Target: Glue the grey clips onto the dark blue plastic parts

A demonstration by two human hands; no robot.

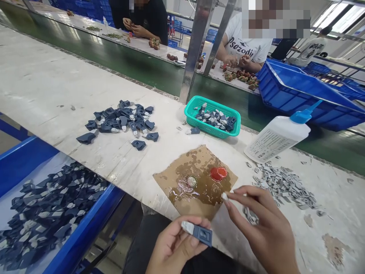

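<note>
My left hand (182, 243) is closed around a dark blue-grey part (203, 234) with a light grey tip, near the table's front edge. Between thumb and fingertips, my right hand (261, 224) pinches a small light grey piece (224, 196), over the right corner of a brown cardboard sheet (182, 167). Wet, glossy liquid covers much of that cardboard, with a red disc (218, 174) and a small pale round thing (191, 181) on it. Many small grey pieces (285, 184) are heaped to the right. A pile of dark blue-grey parts (122, 118) lies to the left.
A green basket (212, 131) of parts stands behind the cardboard, beside a metal post (196, 49). A white bottle (278, 139) with blue nozzle leans at the right. A blue crate (85, 232) of parts sits front left. Across the green belt (159, 76), people handle small objects.
</note>
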